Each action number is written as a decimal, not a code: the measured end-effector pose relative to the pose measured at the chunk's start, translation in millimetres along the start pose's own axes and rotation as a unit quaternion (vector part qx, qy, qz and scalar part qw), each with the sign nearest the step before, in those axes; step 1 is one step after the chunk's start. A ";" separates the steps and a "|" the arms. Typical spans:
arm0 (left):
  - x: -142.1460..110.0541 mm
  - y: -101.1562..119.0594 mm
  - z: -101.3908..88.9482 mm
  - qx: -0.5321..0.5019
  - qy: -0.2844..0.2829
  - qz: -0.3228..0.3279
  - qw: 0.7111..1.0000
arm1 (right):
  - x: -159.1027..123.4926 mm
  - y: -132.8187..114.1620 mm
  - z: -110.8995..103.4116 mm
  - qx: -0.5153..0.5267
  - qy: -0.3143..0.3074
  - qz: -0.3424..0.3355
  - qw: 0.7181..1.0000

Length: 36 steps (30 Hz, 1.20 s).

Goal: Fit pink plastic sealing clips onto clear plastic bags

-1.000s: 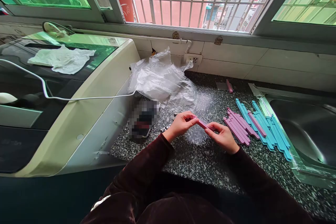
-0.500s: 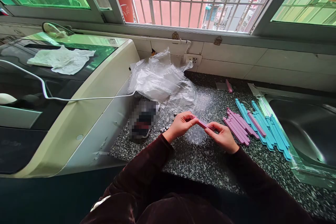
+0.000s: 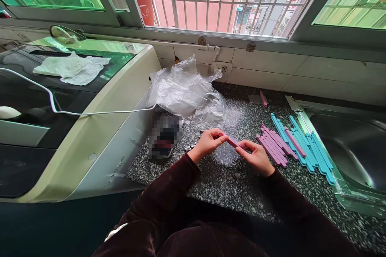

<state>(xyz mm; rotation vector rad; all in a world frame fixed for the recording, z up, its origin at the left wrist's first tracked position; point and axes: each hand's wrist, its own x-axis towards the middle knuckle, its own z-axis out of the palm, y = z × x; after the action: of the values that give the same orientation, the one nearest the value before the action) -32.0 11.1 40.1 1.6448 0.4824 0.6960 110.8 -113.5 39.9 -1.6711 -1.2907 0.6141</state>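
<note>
Both hands hold one pink stick [image 3: 232,141] just above the speckled counter [image 3: 235,184]. My left hand [image 3: 208,143] pinches its left end and my right hand [image 3: 256,156] pinches its right end. A small clear plastic bag [image 3: 227,153] hangs under the stick between the hands. To the right of my right hand lie several pink sticks [image 3: 273,147] and several blue sticks [image 3: 304,148] in rows on the counter.
A heap of crumpled clear plastic bags [image 3: 187,92] lies behind the hands. A cream washing machine [image 3: 90,128] with a white cable [image 3: 51,100] stands left. A steel sink [image 3: 352,144] is at the right. One lone pink stick [image 3: 263,98] lies near the wall.
</note>
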 end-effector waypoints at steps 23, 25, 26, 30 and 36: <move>0.3 -9.4 -4.1 0.068 -0.172 -0.109 0.977 | 1.8 2.0 -9.1 -0.001 0.080 -0.008 0.997; 0.4 -8.7 -2.4 0.051 -0.146 -0.103 0.982 | 2.0 2.5 -8.2 0.008 0.069 -0.005 0.998; 0.5 -8.4 -1.2 0.037 -0.131 -0.097 0.986 | 1.9 2.2 -7.4 0.011 0.062 -0.004 0.998; 0.4 -7.8 3.2 -0.037 -0.093 -0.077 0.992 | 0.3 -0.3 -2.9 0.003 0.029 -0.003 1.000; 0.1 -6.1 5.0 -0.126 -0.054 -0.086 0.987 | 0.9 1.4 0.8 0.008 0.010 0.011 1.000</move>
<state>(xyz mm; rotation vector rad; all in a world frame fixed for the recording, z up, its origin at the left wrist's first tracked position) -28.1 8.7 33.7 1.3762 0.4337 0.5133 111.1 -112.4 38.5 -1.6764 -1.2522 0.6178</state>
